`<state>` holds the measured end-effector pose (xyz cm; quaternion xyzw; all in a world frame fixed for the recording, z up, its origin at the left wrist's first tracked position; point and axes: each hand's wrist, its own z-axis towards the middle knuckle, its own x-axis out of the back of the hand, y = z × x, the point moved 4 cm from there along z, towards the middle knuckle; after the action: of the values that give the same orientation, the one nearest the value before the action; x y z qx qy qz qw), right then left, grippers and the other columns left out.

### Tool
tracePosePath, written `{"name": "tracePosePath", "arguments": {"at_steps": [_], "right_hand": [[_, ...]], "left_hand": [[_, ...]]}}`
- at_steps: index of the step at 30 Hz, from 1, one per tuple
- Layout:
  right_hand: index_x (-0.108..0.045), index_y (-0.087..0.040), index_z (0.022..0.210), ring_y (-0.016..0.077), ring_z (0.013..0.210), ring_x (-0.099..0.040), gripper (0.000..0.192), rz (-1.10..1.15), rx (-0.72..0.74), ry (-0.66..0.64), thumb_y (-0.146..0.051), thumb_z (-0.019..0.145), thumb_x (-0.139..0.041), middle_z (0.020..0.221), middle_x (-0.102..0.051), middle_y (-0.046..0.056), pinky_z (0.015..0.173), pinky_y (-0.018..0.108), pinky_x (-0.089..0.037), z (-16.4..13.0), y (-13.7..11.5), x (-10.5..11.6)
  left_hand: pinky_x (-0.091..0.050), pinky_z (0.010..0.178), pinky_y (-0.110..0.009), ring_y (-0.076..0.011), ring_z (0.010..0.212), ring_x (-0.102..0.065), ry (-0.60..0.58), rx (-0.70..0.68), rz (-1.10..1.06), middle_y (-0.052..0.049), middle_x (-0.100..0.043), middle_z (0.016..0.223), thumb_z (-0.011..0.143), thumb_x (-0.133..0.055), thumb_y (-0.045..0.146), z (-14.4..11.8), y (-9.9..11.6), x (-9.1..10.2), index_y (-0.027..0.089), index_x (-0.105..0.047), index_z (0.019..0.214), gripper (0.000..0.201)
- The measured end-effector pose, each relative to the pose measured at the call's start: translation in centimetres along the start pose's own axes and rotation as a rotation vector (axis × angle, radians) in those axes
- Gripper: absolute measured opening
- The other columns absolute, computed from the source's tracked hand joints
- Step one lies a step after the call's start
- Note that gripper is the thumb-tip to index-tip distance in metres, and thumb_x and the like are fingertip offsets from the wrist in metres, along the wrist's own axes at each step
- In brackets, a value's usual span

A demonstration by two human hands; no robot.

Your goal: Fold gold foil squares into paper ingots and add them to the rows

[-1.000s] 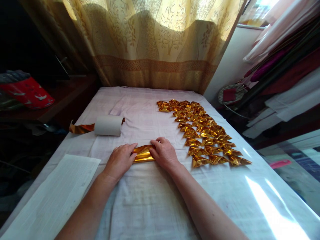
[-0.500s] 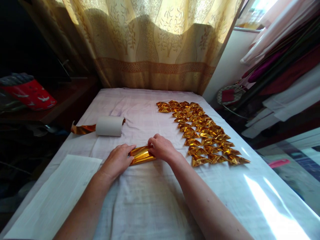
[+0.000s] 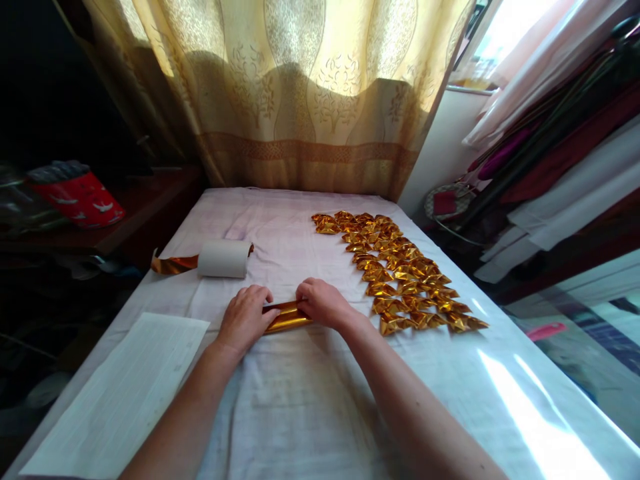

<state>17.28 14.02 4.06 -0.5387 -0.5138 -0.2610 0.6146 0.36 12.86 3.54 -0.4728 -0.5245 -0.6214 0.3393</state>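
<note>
A strip of shiny gold foil paper [image 3: 286,317], curled into a tube shape, lies across the middle of the cloth-covered table. My left hand [image 3: 246,312] is closed on its left end, thumb on the near side and fingers over the far side. At the other end my right hand [image 3: 324,301] pinches the foil with bent fingers. To the right lie rows of folded gold foil pieces [image 3: 410,273], pointed at their ends. Beyond my left hand rests a pale roll [image 3: 223,259], with a gold foil strip [image 3: 175,265] sticking out of its left side.
A white sheet of paper [image 3: 120,393] lies at the front left of the white tablecloth [image 3: 310,413]. A red patterned container [image 3: 80,200] stands on a dark side table. Behind hangs a gold curtain [image 3: 300,133]; clothes [image 3: 565,173] hang at the right.
The foil has gone from a wider, flatter piece to a narrower rolled shape between my hands. Both hands keep hold of its ends. The camera view has tilted up slightly.
</note>
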Motion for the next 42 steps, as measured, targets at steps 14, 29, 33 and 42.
{"name": "tracePosePath", "arguments": {"at_steps": [14,29,33,42], "right_hand": [[-0.055,-0.022,0.108,0.011,0.058,-0.048,0.041,1.004,-0.074,0.442,-0.034,0.07,-0.067,0.069,-0.051,-0.007,0.057,0.024,-0.041,-5.3,3.6,-2.2],[-0.067,-0.019,0.076,0.0122,0.067,-0.058,0.025,1.093,-0.124,0.231,-0.042,0.07,-0.071,0.073,-0.067,-0.001,0.065,0.025,-0.047,-5.6,4.6,-0.5],[-0.069,-0.02,0.077,0.013,0.068,-0.059,0.021,1.045,-0.099,0.259,-0.039,0.071,-0.068,0.073,-0.068,-0.001,0.067,0.026,-0.048,-5.5,4.5,-0.4],[-0.068,-0.019,0.074,0.0126,0.064,-0.058,0.018,0.972,-0.107,0.282,-0.037,0.073,-0.064,0.069,-0.068,-0.001,0.063,0.024,-0.047,-5.5,4.5,-0.2]], "left_hand": [[-0.051,0.069,-0.029,-0.0193,0.078,-0.067,-0.063,0.082,-1.062,0.0,-0.068,0.081,0.064,-0.069,0.042,0.3,1.6,-0.9,0.019,-0.054,0.1,0.045],[-0.048,0.06,-0.025,-0.0147,0.063,-0.059,-0.036,0.046,-0.959,0.001,-0.064,0.067,0.068,-0.07,0.046,0.1,2.0,-0.5,0.017,-0.064,0.077,0.03],[-0.044,0.057,-0.023,-0.0133,0.06,-0.055,-0.044,0.044,-0.916,0.002,-0.06,0.063,0.069,-0.069,0.048,0.2,1.7,-0.7,0.017,-0.064,0.073,0.032],[-0.043,0.057,-0.023,-0.0138,0.061,-0.056,-0.101,0.038,-0.902,0.001,-0.063,0.066,0.07,-0.068,0.049,0.2,1.5,-1.3,0.016,-0.066,0.077,0.034]]}}
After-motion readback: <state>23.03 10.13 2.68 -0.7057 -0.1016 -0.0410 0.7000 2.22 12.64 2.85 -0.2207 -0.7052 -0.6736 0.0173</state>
